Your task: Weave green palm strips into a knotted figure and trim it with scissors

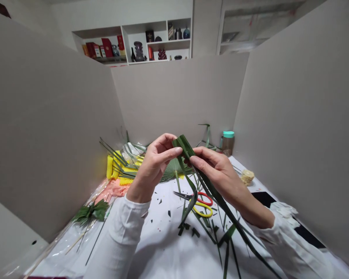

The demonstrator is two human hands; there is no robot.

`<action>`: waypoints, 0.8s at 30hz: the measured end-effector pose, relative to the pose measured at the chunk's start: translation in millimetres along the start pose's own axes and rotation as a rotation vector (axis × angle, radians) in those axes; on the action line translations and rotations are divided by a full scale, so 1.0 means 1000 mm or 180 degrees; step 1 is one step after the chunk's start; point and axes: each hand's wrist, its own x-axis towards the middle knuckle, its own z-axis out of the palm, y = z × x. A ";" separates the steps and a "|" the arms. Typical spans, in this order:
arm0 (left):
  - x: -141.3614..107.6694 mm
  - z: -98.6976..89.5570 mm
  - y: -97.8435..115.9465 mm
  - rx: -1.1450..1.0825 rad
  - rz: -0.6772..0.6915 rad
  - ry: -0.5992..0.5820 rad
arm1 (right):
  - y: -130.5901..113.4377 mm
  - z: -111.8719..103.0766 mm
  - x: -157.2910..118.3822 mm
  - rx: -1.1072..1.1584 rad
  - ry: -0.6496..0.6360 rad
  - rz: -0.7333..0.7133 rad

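Observation:
Both hands hold a folded green palm leaf strip (186, 146) above the middle of the table. My left hand (159, 159) pinches its upper left edge between thumb and fingers. On its right side, my right hand (213, 164) grips it the same way, with the fingertips partly hidden behind. Long strips trail from it down to the lower right. Below lie scissors (202, 203) with one red and one yellow handle loop, blades pointing left. A fan-shaped palm leaf (174, 170) rests behind the hands, partly covered by them.
Leaf scraps (195, 232) litter the white tabletop (163, 255). Left are yellow netting (113, 164), pink material (112, 190) and a tied leaf bunch (91, 212). Right stand a teal-lidded bottle (228, 144) and a beige roll (247, 177). Grey panels (180, 93) enclose the table.

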 end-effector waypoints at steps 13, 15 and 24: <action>0.010 0.005 -0.024 -0.0099 -0.0251 -0.0076 | 0.023 -0.005 0.008 0.0486 0.0156 0.0249; 0.011 0.003 -0.029 -0.0113 -0.0394 -0.0115 | 0.027 -0.008 0.007 0.0581 0.0091 0.0308; 0.021 0.002 -0.049 -0.0307 -0.0844 -0.0251 | 0.044 -0.024 0.011 0.0908 -0.0097 0.0542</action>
